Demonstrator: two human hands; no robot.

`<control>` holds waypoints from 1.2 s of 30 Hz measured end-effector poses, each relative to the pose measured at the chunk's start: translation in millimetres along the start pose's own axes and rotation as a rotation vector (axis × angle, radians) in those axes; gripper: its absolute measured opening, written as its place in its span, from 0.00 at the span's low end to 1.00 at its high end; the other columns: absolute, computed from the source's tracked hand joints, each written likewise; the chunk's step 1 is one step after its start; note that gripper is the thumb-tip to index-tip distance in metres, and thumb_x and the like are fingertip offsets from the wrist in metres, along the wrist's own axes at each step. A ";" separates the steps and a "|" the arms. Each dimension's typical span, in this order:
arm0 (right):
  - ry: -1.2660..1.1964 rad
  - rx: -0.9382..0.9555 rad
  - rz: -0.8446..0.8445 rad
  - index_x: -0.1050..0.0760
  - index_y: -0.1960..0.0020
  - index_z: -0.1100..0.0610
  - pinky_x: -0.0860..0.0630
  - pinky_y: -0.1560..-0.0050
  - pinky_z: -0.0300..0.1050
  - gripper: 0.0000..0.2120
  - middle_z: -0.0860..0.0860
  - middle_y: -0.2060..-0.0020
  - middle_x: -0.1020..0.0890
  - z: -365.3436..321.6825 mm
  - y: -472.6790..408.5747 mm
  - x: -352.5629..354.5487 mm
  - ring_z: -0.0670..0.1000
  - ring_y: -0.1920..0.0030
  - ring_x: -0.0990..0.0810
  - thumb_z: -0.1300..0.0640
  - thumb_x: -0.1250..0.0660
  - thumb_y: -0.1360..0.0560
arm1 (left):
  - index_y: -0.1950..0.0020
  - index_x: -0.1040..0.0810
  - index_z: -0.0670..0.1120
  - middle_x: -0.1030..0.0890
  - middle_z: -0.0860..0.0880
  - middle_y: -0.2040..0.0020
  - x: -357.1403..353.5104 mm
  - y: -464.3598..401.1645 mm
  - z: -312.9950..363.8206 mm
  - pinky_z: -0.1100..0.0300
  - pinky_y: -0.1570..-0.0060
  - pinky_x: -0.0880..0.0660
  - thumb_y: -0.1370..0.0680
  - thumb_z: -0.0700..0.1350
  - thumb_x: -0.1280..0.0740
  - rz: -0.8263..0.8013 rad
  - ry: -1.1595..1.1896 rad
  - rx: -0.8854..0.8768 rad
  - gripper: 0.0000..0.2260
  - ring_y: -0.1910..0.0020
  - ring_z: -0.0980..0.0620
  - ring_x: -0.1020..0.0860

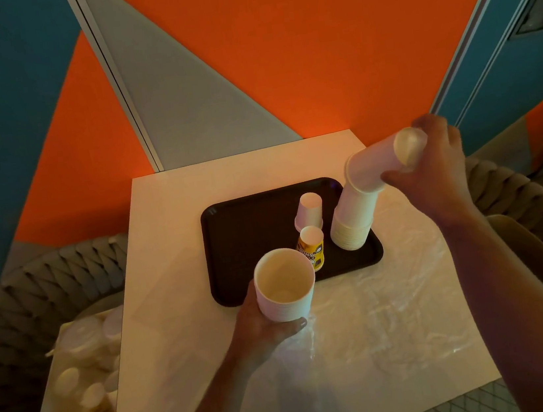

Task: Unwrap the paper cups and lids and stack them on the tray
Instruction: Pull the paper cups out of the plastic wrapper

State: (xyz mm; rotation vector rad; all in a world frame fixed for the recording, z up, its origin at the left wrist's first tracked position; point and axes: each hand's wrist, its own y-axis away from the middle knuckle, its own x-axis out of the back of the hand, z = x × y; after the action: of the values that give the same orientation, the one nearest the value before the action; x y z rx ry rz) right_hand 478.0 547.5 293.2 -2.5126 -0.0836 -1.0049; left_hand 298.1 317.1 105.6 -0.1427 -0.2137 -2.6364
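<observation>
A pale square table (172, 253) stands against an orange wall, a dark plastic tray (234, 245) on it. The right hand (437, 166) clasps a tilted sleeve of cups (378, 164) atop the tall stack (351, 223) at the tray's right edge, while the left hand (265, 327) grips a short nest (286, 287) at its near edge. Thin, light, crushable paper, likely best held round the sides; crinkly clear wrap (380, 312) lies beside the tray.

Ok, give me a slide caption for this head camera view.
Right hand lowers upside-down white cups onto the tall stack on the black tray; left hand holds another stack.
</observation>
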 end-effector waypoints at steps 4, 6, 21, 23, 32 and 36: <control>0.120 0.057 0.019 0.36 0.26 0.58 0.27 0.34 0.58 0.39 0.58 0.26 0.39 0.7 -6.6 -11.5 0.62 0.30 0.31 0.61 0.20 0.31 | 0.31 0.31 0.58 0.20 0.58 0.41 0.1 0.2 -0.6 0.61 0.49 0.20 0.42 0.50 0.16 -0.010 -0.008 0.002 0.43 0.41 0.58 0.21; 0.148 0.079 0.002 0.36 0.26 0.58 0.24 0.38 0.59 0.39 0.57 0.26 0.38 2.9 -12.0 -16.8 0.62 0.32 0.28 0.61 0.20 0.31 | 0.31 0.31 0.58 0.19 0.56 0.40 0.6 -0.3 -1.0 0.59 0.48 0.20 0.43 0.50 0.16 -0.009 -0.004 0.006 0.43 0.41 0.56 0.21; 0.321 0.075 -0.381 0.38 0.21 0.52 0.25 0.35 0.59 0.37 0.50 0.22 0.38 55.8 -4.0 -71.6 0.61 0.28 0.30 0.65 0.27 0.25 | 0.29 0.32 0.57 0.19 0.55 0.39 0.6 -0.2 0.4 0.55 0.44 0.20 0.43 0.53 0.16 -0.012 -0.006 0.000 0.45 0.39 0.55 0.21; 0.348 0.074 -0.399 0.40 0.21 0.51 0.28 0.33 0.62 0.38 0.49 0.21 0.39 57.0 -6.6 -74.8 0.63 0.27 0.32 0.63 0.27 0.25 | 0.29 0.32 0.57 0.20 0.55 0.39 0.3 -0.1 1.0 0.57 0.44 0.20 0.43 0.53 0.16 -0.010 -0.006 0.000 0.45 0.39 0.56 0.21; 0.205 0.135 -0.340 0.36 0.23 0.49 0.34 0.31 0.62 0.34 0.50 0.23 0.36 16.4 31.5 -64.1 0.59 0.25 0.37 0.54 0.26 0.25 | 0.28 0.33 0.57 0.20 0.57 0.39 -0.1 0.0 -1.0 0.55 0.44 0.20 0.39 0.47 0.16 -0.012 -0.022 -0.012 0.44 0.38 0.55 0.22; -0.154 0.207 -0.620 0.32 0.26 0.50 0.30 0.32 0.51 0.34 0.49 0.30 0.27 -14.9 79.8 -60.7 0.51 0.31 0.29 0.47 0.23 0.28 | 0.28 0.32 0.55 0.19 0.55 0.39 0.7 0.0 -2.0 0.57 0.45 0.20 0.39 0.43 0.16 0.000 -0.010 -0.011 0.43 0.39 0.54 0.21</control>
State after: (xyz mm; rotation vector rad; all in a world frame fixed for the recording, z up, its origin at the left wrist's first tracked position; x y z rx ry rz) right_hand 440.5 475.3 232.8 -2.4033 -1.0075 -0.9483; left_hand 297.3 316.4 103.7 -0.1597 -0.2025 -2.6381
